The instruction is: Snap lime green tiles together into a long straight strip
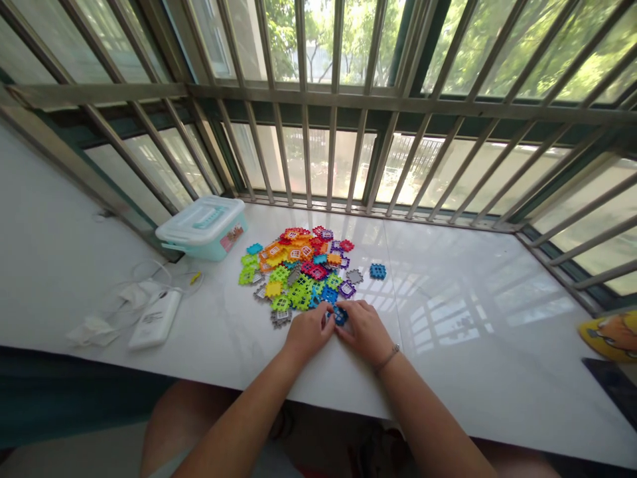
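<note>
A dark blue interlocking building tile (340,316) with notched edges is held between my two hands, close to the near side of the pile. The fingers of my left hand (311,330) pinch its left side. On its right side, my right hand (365,330) grips it with thumb and fingers. Whether one tile or more is in the grip cannot be made out. Just beyond the hands lies a pile of colourful interlocking tiles (300,292) in green, orange, red, yellow, purple, grey and blue, some with white window inserts. Another blue tile (377,271) lies apart, right of the pile.
A teal storage box (204,249) with a white lid stands at the back left. A white power bank (156,318) lies beside cables and crumpled tissue (94,330). Metal bars (306,153) border the white countertop (448,372). A yellow object (610,335) sits at the right edge.
</note>
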`<state>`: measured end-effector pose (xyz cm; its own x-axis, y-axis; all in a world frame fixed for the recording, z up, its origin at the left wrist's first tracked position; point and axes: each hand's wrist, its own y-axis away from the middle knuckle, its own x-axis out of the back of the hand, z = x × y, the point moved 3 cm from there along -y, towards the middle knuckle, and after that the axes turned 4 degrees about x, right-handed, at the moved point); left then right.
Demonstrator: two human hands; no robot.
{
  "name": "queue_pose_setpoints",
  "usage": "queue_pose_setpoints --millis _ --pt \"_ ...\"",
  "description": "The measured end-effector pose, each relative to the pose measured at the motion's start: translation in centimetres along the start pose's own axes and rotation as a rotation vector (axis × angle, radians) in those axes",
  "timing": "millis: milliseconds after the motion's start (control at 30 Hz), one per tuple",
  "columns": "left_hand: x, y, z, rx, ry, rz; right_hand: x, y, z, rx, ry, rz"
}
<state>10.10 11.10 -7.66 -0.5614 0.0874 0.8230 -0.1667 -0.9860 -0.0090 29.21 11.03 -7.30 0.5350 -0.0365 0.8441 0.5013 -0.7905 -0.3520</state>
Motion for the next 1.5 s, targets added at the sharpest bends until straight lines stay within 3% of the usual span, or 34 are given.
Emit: queue_pose_setpoints --millis 300,600,867,1033,1233,1500 --pt "0.1 0.1 0.2 -0.003 0.002 0.005 0.3 0.7 3.1 -0.229 0.113 0.04" --pt "-0.3 0.0 -0.1 -0.034 0.002 0.034 1.3 1.5 4.3 -0.142 -0.061 0.075" --pt "-0.3 0.0 -0.1 -0.032 0.008 0.041 0.8 1.8 5.5 -0.292 0.07 0.203" --pt "-0.3 0.0 -0.1 -0.039 -0.001 0.044 0.7 2.2 6.1 -0.377 0.165 0.207" --pt "-0.3 0.0 -0.1 -0.023 -0.006 0.039 0.7 2.1 6.2 -0.293 0.149 0.225" --pt "-0.3 0.0 -0.2 -0.019 -0.002 0.028 1.5 2.7 7.3 -0.257 -0.105 0.146"
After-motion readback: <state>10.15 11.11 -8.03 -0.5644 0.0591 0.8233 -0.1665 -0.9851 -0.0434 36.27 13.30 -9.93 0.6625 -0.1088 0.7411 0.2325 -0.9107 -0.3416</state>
